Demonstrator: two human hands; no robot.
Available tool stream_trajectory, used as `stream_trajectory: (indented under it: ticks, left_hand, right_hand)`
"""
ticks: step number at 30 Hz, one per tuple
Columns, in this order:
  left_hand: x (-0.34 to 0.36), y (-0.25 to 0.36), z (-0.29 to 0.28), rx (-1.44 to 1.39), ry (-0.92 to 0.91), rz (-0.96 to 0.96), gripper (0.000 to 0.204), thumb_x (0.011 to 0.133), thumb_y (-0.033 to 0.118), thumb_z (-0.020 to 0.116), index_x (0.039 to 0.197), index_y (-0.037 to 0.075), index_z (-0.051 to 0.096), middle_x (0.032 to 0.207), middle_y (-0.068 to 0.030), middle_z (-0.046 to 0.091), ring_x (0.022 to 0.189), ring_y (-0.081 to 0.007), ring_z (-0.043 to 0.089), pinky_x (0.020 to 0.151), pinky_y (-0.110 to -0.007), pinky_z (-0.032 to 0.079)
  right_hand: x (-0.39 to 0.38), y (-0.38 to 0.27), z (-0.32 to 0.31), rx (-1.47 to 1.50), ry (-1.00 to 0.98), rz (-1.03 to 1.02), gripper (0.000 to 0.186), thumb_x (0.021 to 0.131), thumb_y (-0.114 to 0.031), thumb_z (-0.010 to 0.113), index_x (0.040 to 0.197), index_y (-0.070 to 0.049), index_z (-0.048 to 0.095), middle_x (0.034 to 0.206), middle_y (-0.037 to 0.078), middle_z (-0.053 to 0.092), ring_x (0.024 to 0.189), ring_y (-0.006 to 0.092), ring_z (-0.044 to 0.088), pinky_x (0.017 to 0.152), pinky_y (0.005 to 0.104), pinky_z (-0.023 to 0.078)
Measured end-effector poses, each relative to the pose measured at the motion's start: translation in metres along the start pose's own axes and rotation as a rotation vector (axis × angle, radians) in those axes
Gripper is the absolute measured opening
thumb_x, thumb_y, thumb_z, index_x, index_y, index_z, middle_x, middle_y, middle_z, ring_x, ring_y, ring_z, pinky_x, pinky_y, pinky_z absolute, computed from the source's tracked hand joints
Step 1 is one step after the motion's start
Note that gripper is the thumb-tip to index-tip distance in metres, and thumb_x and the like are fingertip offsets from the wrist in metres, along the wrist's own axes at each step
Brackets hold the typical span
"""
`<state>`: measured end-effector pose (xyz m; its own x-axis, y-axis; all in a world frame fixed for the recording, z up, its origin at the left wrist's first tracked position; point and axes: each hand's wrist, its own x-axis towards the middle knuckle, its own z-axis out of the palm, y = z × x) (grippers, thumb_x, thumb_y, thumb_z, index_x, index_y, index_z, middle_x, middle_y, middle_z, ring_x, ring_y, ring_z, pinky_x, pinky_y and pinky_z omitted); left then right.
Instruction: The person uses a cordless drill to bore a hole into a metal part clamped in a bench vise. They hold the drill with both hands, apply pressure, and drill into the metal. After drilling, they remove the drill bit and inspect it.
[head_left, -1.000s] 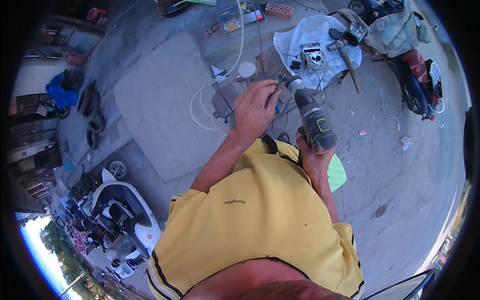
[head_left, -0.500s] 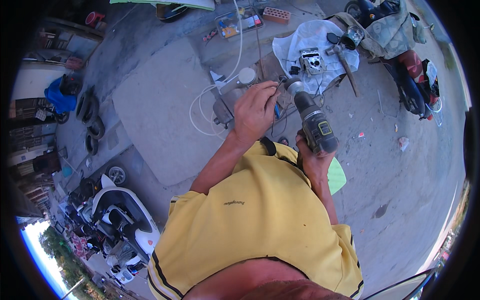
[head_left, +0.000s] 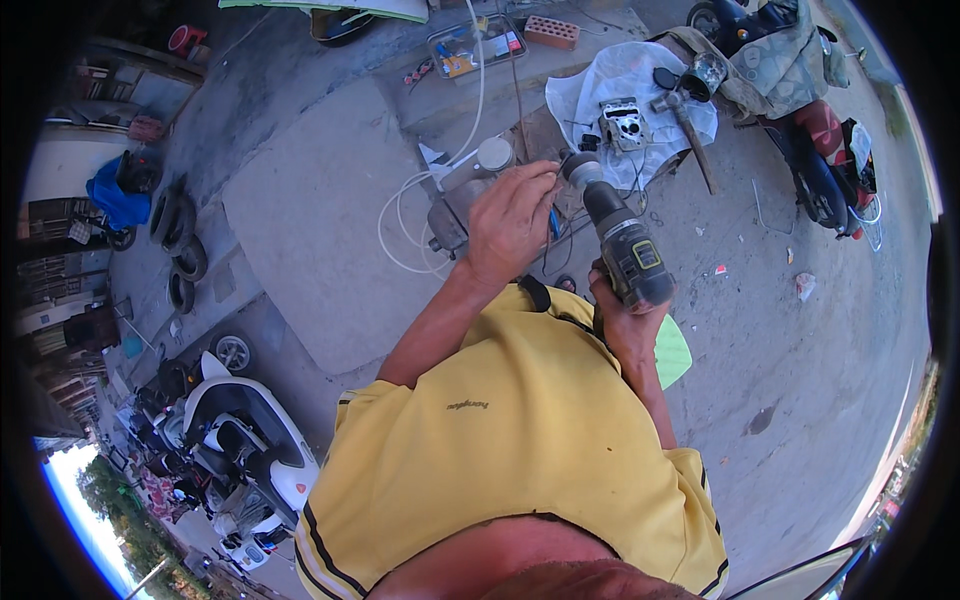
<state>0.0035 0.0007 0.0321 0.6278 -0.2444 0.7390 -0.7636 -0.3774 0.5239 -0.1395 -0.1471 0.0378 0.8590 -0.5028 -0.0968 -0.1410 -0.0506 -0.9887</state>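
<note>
My left hand pinches a thin metal stem with a small dark round head, held against or very near the round attachment on the drill. My right hand grips the drill's handle, partly hidden under its body. Beyond them sit a round cylinder of pale metal and a grey machine housing with white hoses looping round it. On a white sheet rest an engine cylinder head and a long-handled hammer.
A tool tray and a brick lie at the back. A red-and-black scooter with a grey cover stands right. Tyres and a white scooter are on the left.
The drill and my two hands have shifted very slightly over the last second, the drill a touch to the right and down. My grips look the same.
</note>
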Motion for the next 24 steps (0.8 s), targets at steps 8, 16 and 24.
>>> stream_trajectory:
  ticks: [8, 16, 24]
  left_hand:
    - [0.0016, -0.0011, -0.0049, 0.012, 0.011, 0.037, 0.023, 0.084, -0.007, 0.079, 0.102, 0.001, 0.068, 0.108, -0.0133, 0.079, 0.088, -0.0301, 0.077, 0.076, -0.037, 0.061]
    - [-0.0017, -0.0041, -0.008, 0.002, 0.001, 0.052, 0.024, 0.083, -0.008, 0.079, 0.103, 0.001, 0.068, 0.107, -0.0133, 0.079, 0.088, -0.0301, 0.077, 0.075, -0.037, 0.061]
    - [-0.0047, -0.0063, -0.0102, 0.019, 0.005, 0.039, 0.025, 0.081, -0.007, 0.08, 0.102, 0.001, 0.069, 0.106, -0.0109, 0.079, 0.087, -0.0292, 0.077, 0.074, -0.036, 0.061]
  right_hand:
    - [-0.0039, -0.0045, 0.0024, 0.003, -0.007, 0.02, 0.016, 0.085, 0.001, 0.08, 0.101, 0.002, 0.075, 0.093, 0.005, 0.078, 0.084, 0.0119, 0.073, 0.077, 0.0293, 0.058]
    - [-0.003, -0.0029, 0.002, -0.012, -0.021, -0.032, 0.017, 0.085, 0.003, 0.079, 0.102, 0.001, 0.074, 0.093, 0.005, 0.078, 0.083, 0.0121, 0.073, 0.077, 0.0296, 0.058]
    - [-0.0074, -0.0044, 0.0032, -0.032, -0.012, 0.007, 0.016, 0.085, 0.0, 0.079, 0.1, 0.001, 0.075, 0.092, 0.005, 0.077, 0.084, 0.0121, 0.072, 0.077, 0.03, 0.057]
